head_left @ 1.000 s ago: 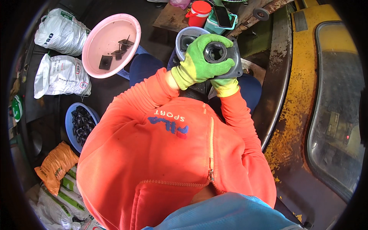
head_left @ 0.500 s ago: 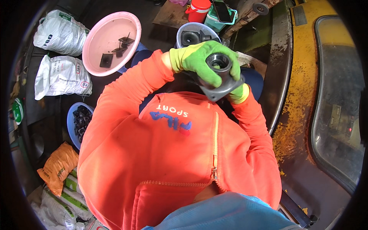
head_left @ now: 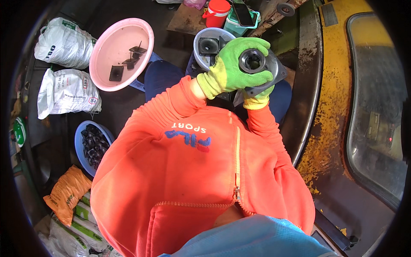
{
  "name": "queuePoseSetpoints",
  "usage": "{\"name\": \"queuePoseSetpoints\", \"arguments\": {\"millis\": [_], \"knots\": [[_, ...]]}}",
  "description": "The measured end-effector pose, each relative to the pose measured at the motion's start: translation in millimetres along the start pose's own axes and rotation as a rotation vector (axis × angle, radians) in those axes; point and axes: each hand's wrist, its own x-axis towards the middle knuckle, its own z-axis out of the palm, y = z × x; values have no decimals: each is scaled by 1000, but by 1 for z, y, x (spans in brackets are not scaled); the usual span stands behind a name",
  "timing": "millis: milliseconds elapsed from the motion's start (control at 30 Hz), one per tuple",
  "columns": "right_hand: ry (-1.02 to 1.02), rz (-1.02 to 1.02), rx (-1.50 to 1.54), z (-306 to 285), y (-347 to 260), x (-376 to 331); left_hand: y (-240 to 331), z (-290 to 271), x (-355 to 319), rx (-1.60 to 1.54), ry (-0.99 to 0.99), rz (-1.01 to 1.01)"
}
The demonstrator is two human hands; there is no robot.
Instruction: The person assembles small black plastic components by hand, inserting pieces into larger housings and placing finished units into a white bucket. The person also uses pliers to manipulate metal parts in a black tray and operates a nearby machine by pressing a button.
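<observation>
My left hand (head_left: pixel 239 66), in a green and yellow work glove, is closed around the round neck of a black horn-shaped part (head_left: pixel 278 73). Its ring-like opening faces up, and a square flange with corner holes spreads out below. Under the flange, my gloved right hand (head_left: pixel 260 93) holds the part from beneath, its fingers mostly hidden. Just behind the left hand stands a light blue basin (head_left: pixel 198 47) with similar black square-mouthed horns (head_left: pixel 209 46) in it.
A pink basin (head_left: pixel 97 51) with a few black horns stands left, above a blue basin (head_left: pixel 78 143) of small black pieces. White sacks (head_left: pixel 66 43) and an orange sack (head_left: pixel 67 192) line the left. A red jug (head_left: pixel 216 15) and phone (head_left: pixel 243 14) lie behind; a rusty yellow panel (head_left: pixel 332 107) borders the right.
Both hands have shifted slightly right with the horn, which has turned so its flange now shows to the right of the neck. The right hand's fingers have gone out of sight beneath it.
</observation>
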Motion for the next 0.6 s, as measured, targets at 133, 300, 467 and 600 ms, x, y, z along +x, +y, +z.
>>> {"name": "queuePoseSetpoints", "arguments": {"millis": [133,300,467,600], "knots": [[-92,-115,-182,-4,-8,1,0,-2,-2,-55,-40,14],[-285,-39,-137,-16,-22,9,13,-15,6,-58,-185,-11],[-430,8,-176,-25,-41,3,14,-19,1,-191,-298,-61],[-544,-111,-240,-25,-44,3,13,-26,1,-240,-398,-18]]}}
